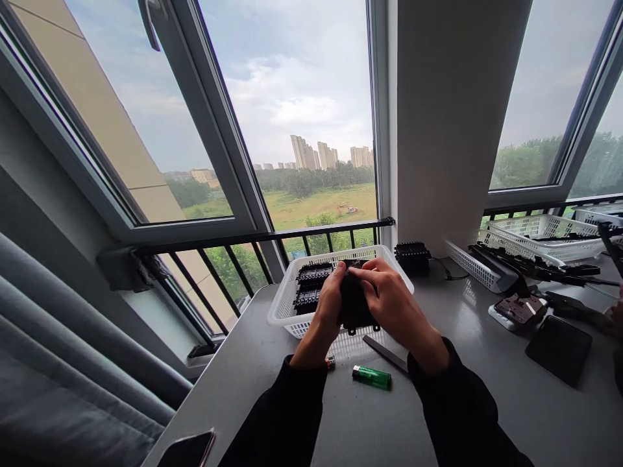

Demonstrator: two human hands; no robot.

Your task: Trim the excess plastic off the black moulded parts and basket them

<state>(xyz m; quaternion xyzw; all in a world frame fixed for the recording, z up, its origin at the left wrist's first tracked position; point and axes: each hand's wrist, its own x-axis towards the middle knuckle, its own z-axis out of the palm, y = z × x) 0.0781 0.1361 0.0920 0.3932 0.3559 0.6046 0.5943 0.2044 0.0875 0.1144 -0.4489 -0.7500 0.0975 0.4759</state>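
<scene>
Both my hands hold one black plastic part (pixel 354 305) up over the near edge of a white basket (pixel 281 310). My left hand (pixel 327 309) grips its left side with curled fingers. My right hand (pixel 389 299) wraps the right side, fingertips pinching the top edge. Inside the basket lie several more black moulded parts (pixel 311 285). Both sleeves are black.
A green lighter (pixel 372 377) and a dark flat strip (pixel 387 354) lie on the grey table (pixel 487 402) below my hands. A phone (pixel 187 449) sits at the near left corner. More white baskets (pixel 540 228), black parts and a black square pad (pixel 558 349) are at the right. Windows stand behind.
</scene>
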